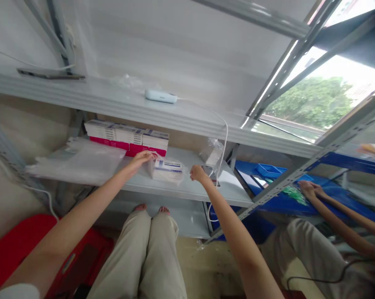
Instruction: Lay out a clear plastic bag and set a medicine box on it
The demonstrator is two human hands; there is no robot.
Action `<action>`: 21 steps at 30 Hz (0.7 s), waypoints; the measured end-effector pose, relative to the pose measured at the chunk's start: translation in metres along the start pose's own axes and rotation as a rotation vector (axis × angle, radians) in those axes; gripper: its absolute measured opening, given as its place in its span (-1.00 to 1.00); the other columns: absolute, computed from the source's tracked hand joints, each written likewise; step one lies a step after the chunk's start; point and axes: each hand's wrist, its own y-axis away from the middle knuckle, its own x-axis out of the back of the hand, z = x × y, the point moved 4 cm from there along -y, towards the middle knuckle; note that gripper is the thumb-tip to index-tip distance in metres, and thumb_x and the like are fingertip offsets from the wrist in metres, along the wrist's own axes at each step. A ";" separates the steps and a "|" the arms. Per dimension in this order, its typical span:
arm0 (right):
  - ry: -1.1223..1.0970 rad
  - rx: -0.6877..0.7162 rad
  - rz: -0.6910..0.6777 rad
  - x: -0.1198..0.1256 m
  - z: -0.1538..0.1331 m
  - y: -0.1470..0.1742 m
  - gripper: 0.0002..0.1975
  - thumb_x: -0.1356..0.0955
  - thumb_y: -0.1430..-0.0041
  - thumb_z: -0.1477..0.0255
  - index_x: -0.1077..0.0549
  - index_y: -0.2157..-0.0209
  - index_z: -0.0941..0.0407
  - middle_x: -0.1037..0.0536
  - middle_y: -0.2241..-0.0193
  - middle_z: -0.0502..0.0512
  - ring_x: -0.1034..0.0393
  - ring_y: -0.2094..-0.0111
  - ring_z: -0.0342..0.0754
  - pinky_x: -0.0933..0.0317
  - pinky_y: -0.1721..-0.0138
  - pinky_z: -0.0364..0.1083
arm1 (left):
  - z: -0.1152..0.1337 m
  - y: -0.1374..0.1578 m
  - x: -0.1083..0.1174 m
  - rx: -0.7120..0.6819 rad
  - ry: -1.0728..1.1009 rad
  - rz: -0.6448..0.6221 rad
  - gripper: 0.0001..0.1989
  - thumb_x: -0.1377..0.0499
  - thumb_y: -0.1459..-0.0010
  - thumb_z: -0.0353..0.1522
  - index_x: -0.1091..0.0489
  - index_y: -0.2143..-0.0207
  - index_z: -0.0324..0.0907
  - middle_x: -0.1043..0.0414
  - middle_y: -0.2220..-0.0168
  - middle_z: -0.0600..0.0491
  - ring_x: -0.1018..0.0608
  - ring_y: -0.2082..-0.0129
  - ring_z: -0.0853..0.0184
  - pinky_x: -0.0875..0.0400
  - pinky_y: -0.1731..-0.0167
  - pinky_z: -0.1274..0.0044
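Everything here is placed against the grey shelf [162, 185], the middle board of the metal rack. At its left end lies a pile of clear plastic bags [78, 160], flat on the board. Behind and just right of the pile, at the back of the shelf, stands a row of white and pink boxes [127, 139] stacked two high. In front of that row the left hand [141, 158] reaches in, fingers curled over the left end of a white box in a clear wrapper [166, 169], which lies on the shelf near its front edge; the hand touches it, but whether it grips cannot be told. Just right of the wrapped box the right hand [197, 172] is loosely closed at the wrapper's edge. Behind it stands a small clear packet [213, 151]. On the board above lies a white device [161, 96] with a cable. Far right, beyond the shelf, another person's hands [310, 189] rest on a blue surface [346, 195].
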 end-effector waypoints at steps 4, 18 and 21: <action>-0.212 -0.135 -0.116 -0.006 0.008 -0.009 -0.58 -0.23 -0.26 0.23 -0.52 0.46 0.25 -0.57 0.53 0.23 -0.48 0.53 -0.10 -0.36 0.44 -0.17 | 0.009 0.000 -0.009 0.017 0.133 0.025 -0.73 -0.26 0.02 -0.18 -0.48 0.37 -0.20 -0.51 0.32 -0.01 -0.50 0.23 0.27 -0.29 0.18 0.51; -0.723 -0.066 0.172 0.003 0.020 -0.009 -0.59 -0.21 -0.13 0.23 -0.51 0.15 0.16 -0.50 0.04 0.23 -0.42 0.13 -0.03 -0.27 0.25 -0.13 | 0.027 -0.016 -0.016 -0.162 0.094 0.030 -0.58 -0.28 0.05 -0.20 -0.28 0.18 -0.19 -0.44 0.36 0.04 -0.49 0.28 0.30 -0.32 0.18 0.46; -0.875 -0.013 0.222 0.009 0.012 -0.009 -0.50 -0.15 -0.15 0.18 -0.42 0.00 0.13 -0.42 -0.06 0.20 -0.38 0.03 -0.02 -0.25 0.18 -0.12 | 0.025 -0.018 -0.013 -0.199 0.148 0.077 -0.47 -0.27 0.04 -0.27 -0.19 0.02 -0.15 -0.43 0.29 0.06 -0.49 0.26 0.35 -0.33 0.20 0.50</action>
